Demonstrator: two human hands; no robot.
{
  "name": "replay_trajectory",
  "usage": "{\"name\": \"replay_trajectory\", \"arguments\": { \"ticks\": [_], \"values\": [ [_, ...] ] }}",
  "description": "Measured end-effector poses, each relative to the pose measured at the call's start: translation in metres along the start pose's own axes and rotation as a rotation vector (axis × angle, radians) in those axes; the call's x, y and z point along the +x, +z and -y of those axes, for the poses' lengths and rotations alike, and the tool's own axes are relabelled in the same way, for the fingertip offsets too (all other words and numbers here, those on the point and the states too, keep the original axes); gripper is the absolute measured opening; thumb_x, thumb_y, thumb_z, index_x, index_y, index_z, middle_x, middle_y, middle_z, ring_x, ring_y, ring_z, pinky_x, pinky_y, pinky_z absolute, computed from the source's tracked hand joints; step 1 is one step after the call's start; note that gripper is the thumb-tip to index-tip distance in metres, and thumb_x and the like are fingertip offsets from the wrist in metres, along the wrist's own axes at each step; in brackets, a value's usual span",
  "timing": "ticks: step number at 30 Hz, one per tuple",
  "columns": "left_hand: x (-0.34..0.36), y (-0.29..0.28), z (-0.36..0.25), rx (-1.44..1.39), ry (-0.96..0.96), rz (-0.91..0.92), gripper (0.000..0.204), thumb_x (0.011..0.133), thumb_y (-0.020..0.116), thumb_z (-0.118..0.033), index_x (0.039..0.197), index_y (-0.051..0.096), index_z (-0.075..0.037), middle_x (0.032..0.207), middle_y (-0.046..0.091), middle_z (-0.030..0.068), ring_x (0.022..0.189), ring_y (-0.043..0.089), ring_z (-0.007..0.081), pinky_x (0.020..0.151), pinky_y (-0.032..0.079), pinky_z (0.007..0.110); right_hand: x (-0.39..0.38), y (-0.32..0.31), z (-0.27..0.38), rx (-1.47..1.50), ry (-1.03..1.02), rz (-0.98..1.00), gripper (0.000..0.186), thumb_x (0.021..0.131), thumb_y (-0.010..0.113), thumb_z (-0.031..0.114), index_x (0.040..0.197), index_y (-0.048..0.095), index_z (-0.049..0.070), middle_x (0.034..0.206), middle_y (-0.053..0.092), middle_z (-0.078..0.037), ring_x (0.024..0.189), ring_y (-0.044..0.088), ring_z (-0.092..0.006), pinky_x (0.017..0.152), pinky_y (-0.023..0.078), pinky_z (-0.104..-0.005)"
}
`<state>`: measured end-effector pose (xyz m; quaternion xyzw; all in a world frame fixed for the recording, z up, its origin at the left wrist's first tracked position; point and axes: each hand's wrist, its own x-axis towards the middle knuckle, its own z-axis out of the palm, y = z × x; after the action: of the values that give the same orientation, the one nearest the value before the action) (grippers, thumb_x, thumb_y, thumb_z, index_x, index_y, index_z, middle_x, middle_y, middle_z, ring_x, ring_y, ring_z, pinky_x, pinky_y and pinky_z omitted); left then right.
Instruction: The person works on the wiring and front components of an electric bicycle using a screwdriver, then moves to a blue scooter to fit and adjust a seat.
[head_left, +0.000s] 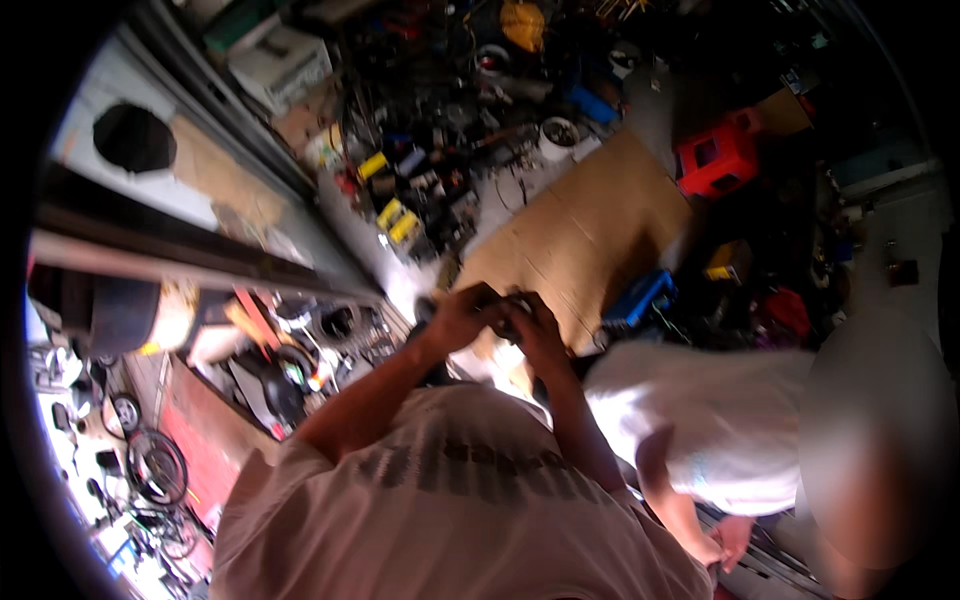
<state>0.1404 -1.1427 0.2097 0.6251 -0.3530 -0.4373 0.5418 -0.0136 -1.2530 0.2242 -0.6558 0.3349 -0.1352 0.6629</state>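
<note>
My two hands meet in front of my chest, above a flat sheet of brown cardboard [585, 215] on the floor. My left hand [462, 318] is closed, its fingers reaching toward the right one. Fingers curled, my right hand [532, 325] is closed against the left. Between them sits a small dark object [508, 308]. Shadow and the fingers hide most of it, so its kind cannot be made out.
A co-worker in a white shirt [715, 415] is close on my right. Beyond the cardboard lie a red plastic stool [717, 160], a white bucket [558, 138], yellow boxes [399, 221] and scattered parts. A blue tray [640, 300] lies nearby. Bicycle wheels [157, 467] show at lower left.
</note>
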Motion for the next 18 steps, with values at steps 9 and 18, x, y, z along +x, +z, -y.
{"name": "replay_trajectory", "arguments": {
  "ticks": [9,18],
  "values": [
    [0.161,-0.109,-0.062,-0.045,-0.083,-0.017,0.030,0.104,0.061,-0.027,0.104,0.070,0.001,0.087,0.070,0.0104,0.077,0.064,0.0166,0.069,0.051,0.033,0.181,0.012,0.078,0.692,0.227,-0.016,0.040,0.104,0.053,0.043,0.117,0.062,0.007,0.077,0.059,0.000,0.052,0.047,-0.0082,0.043,0.033,-0.0242],
    [0.249,-0.258,0.009,-0.657,-0.352,-0.617,0.029,0.105,0.055,-0.028,0.118,0.067,-0.005,0.065,0.053,-0.0029,0.043,0.041,0.0061,0.038,0.028,0.024,0.520,-0.009,0.066,0.339,0.389,-0.059,0.021,0.102,0.058,0.029,0.096,0.061,0.010,0.068,0.062,-0.007,0.038,0.044,-0.0137,0.033,0.028,-0.0281]
  ]
}}
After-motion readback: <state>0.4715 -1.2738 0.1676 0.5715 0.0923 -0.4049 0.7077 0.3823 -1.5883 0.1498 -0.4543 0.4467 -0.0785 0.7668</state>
